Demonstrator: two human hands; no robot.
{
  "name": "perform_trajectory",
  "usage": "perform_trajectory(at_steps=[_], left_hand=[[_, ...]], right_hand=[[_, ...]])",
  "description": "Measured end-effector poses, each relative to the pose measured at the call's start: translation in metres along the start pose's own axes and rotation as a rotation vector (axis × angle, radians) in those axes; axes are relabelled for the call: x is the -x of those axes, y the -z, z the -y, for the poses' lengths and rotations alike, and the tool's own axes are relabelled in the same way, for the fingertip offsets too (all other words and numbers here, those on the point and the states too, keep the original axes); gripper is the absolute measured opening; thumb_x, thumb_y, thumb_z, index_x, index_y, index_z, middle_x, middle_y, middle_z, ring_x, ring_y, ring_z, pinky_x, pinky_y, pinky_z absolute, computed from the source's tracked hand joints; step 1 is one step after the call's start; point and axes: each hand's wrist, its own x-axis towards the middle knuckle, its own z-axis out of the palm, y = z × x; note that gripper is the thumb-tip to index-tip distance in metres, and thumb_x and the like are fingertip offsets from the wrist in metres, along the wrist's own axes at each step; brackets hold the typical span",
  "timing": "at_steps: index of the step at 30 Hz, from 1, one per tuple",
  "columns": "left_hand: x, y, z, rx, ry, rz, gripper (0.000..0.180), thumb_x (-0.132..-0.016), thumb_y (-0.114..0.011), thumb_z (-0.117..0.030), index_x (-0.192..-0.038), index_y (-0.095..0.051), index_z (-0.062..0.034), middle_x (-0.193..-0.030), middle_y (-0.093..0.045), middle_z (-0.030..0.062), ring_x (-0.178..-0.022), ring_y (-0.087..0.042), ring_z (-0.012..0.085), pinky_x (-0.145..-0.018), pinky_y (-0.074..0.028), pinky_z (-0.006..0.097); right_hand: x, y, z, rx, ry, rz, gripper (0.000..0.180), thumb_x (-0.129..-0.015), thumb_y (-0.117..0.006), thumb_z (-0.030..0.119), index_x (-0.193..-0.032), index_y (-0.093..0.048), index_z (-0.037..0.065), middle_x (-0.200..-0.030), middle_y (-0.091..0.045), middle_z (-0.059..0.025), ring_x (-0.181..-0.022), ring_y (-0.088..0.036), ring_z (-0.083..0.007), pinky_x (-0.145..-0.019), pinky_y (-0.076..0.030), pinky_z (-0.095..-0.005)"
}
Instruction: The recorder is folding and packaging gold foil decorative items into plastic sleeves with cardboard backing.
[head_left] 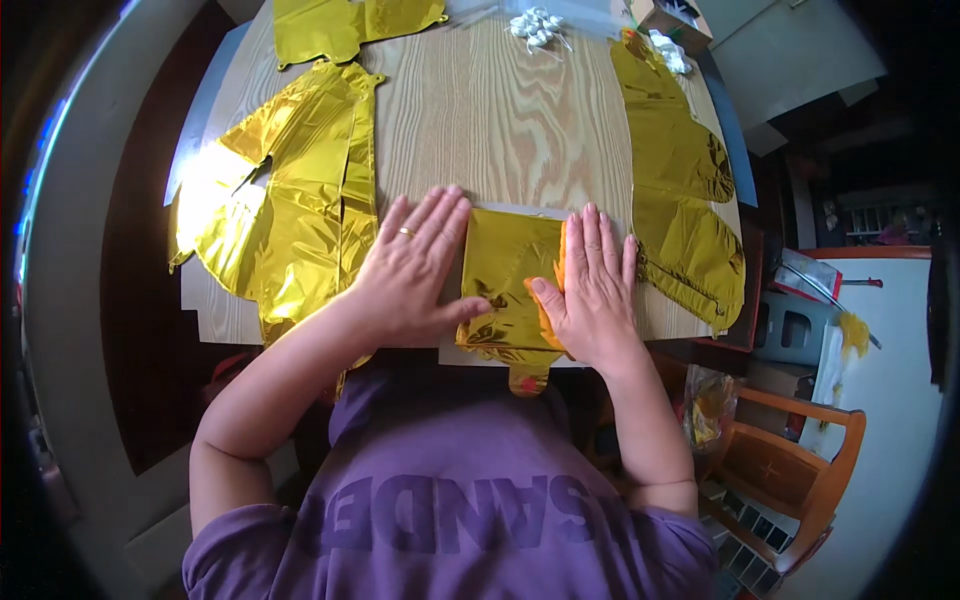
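Note:
A folded gold foil balloon lies at the table's near edge, on top of a pale sheet. Its narrow tab with a red mark hangs over the edge toward me. My left hand rests flat along its left side, fingers stretched and thumb reaching onto the foil; a ring is on one finger. My right hand presses flat on its right side, fingers extended. Orange material shows beside and partly under the right hand; what it is, I cannot tell. Neither hand grips anything.
Unfolded gold foil balloons lie on the wood-grain table: one at left, one at right, one at the far left. White bundles and a cardboard box sit at the back. A wooden chair stands at right.

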Motion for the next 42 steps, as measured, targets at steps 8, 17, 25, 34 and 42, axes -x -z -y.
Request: perform_trajectory(at_steps=[8,17,25,34,42], left_hand=[[0.0,-0.006,0.001,0.123,-0.081,-0.048,0.097,-0.095,-0.053,-0.063,-0.156,-0.021,0.0054,-0.163,-0.022,0.0269,-0.153,-0.018,0.0391,-0.124,-0.013,0.052],[-0.03,0.002,0.014,-0.041,-0.084,-0.138,0.09,-0.096,-0.048,-0.062,-0.155,-0.027,0.0034,-0.163,-0.023,0.0235,-0.154,-0.016,0.0368,-0.125,-0.011,0.051],[-0.026,-0.015,0.021,-0.085,-0.204,-0.139,0.089,-0.097,-0.042,-0.064,-0.152,-0.032,0.0062,-0.16,-0.029,0.0279,-0.151,-0.023,0.0406,-0.124,-0.013,0.051],[-0.022,0.007,0.032,0.214,-0.276,-0.137,0.089,-0.087,-0.065,-0.058,-0.151,-0.039,-0.0028,-0.157,-0.033,0.0263,-0.149,-0.026,0.0423,-0.123,-0.02,0.053],[-0.005,0.009,0.01,-0.1,-0.672,-0.289,0.03,-0.079,-0.07,-0.017,-0.102,-0.067,0.002,-0.1,-0.068,0.0127,-0.098,-0.069,0.0287,-0.092,-0.056,0.045]], right_hand=[[-0.016,0.002,-0.002,-0.008,0.018,0.032,0.085,-0.101,-0.044,0.055,-0.157,-0.019,-0.004,-0.164,-0.018,-0.0263,-0.153,-0.017,-0.0408,-0.123,-0.007,-0.057],[-0.05,-0.002,-0.004,-0.011,0.027,0.013,0.083,-0.102,-0.045,0.053,-0.157,-0.021,-0.003,-0.164,-0.019,-0.0259,-0.154,-0.017,-0.0377,-0.123,-0.008,-0.0572],[-0.05,-0.001,-0.006,-0.002,0.049,0.006,0.084,-0.101,-0.045,0.055,-0.157,-0.023,-0.003,-0.163,-0.021,-0.0258,-0.153,-0.019,-0.0389,-0.122,-0.01,-0.0579],[-0.05,-0.001,-0.005,0.001,0.032,0.023,0.083,-0.101,-0.044,0.054,-0.158,-0.021,-0.002,-0.164,-0.019,-0.0252,-0.153,-0.018,-0.0389,-0.123,-0.009,-0.057],[-0.051,0.001,-0.003,-0.007,0.014,0.044,0.084,-0.102,-0.043,0.055,-0.158,-0.019,-0.003,-0.165,-0.018,-0.0251,-0.154,-0.016,-0.0384,-0.123,-0.006,-0.0574]])
